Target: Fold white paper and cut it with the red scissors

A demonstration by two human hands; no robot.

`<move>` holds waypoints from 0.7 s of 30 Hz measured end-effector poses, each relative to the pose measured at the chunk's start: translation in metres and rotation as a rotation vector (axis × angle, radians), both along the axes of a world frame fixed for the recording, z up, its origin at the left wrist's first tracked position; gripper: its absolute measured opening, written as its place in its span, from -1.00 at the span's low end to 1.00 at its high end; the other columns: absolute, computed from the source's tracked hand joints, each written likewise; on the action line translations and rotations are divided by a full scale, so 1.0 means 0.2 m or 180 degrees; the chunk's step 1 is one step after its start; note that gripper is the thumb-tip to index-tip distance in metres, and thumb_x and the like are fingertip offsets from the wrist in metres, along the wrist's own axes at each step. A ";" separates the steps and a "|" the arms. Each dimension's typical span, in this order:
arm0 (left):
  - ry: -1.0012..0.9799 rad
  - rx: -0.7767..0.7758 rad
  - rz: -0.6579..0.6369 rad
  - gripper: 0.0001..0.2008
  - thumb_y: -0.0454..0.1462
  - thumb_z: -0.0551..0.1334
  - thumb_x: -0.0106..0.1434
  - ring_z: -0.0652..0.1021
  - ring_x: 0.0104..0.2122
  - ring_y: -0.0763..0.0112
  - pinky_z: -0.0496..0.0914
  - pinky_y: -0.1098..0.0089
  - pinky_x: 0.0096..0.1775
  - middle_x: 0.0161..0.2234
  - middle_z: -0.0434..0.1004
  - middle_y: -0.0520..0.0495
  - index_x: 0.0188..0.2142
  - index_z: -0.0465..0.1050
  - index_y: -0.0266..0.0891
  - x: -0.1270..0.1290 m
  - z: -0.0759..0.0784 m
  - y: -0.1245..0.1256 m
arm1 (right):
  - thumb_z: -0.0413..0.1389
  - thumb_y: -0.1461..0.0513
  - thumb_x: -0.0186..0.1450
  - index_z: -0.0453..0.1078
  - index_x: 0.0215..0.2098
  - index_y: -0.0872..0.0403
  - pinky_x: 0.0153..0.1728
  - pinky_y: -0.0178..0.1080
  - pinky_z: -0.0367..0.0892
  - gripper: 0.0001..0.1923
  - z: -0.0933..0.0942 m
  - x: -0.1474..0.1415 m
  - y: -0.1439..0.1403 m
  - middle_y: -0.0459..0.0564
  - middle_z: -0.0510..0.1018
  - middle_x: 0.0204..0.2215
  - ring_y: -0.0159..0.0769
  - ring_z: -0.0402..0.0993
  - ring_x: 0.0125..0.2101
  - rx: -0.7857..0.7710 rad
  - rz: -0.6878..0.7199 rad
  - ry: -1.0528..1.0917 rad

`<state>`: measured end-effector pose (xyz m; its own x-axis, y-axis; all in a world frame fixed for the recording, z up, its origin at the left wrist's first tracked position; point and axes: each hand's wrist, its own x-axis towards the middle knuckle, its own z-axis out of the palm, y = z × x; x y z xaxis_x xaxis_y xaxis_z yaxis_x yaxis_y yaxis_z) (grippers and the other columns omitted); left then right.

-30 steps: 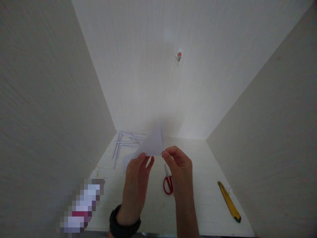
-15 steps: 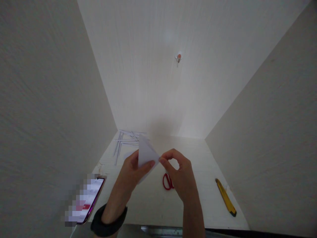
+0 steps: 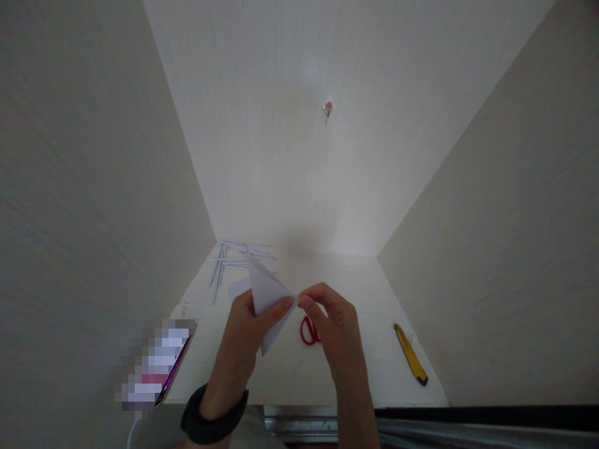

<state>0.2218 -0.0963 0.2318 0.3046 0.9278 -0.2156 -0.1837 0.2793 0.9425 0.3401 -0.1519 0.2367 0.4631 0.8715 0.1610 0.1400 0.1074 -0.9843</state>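
Above the white tabletop point(image 3: 379, 349), the person's left hand point(image 3: 248, 327) pinches a folded white paper point(image 3: 266, 292), its long axis running from far-left to near, slightly rightward, and its side corner pointing right, nipped between the right hand's point(image 3: 334, 318) thumb and forefinger.

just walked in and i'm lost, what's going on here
Someone is handling a folded white paper above a white tabletop. The left grip holds one side of it while the right grip pinches its pointed corner. Red scissors lie on the tabletop, partly hidden by the right grip. Thin white sticks lie crisscrossed at the back left, and a yellow cutter rests on the right.
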 end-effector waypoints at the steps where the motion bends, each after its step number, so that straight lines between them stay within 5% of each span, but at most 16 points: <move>1: -0.0020 -0.0016 0.0003 -0.71 -0.19 0.45 -0.10 0.55 -0.50 0.35 0.42 0.42 -0.44 -0.46 0.64 -0.06 -0.37 0.56 -0.30 0.00 0.00 0.00 | 0.13 0.23 0.19 0.41 -0.49 0.07 -0.32 -0.28 0.26 -0.88 0.00 0.00 0.00 -0.12 0.48 -0.52 -0.33 0.39 -0.41 0.0014 0.0009 0.0102; 21: -0.0408 0.0157 -0.0100 -0.82 -0.26 0.42 -0.04 0.56 -0.44 0.37 0.42 0.43 -0.33 -0.44 0.65 -0.04 -0.40 0.58 -0.25 0.02 -0.05 0.09 | 0.14 0.25 0.19 0.38 -0.50 0.07 -0.36 -0.28 0.24 -0.89 0.03 0.01 0.05 -0.13 0.45 -0.53 -0.31 0.36 -0.43 -0.0099 -0.0242 -0.0334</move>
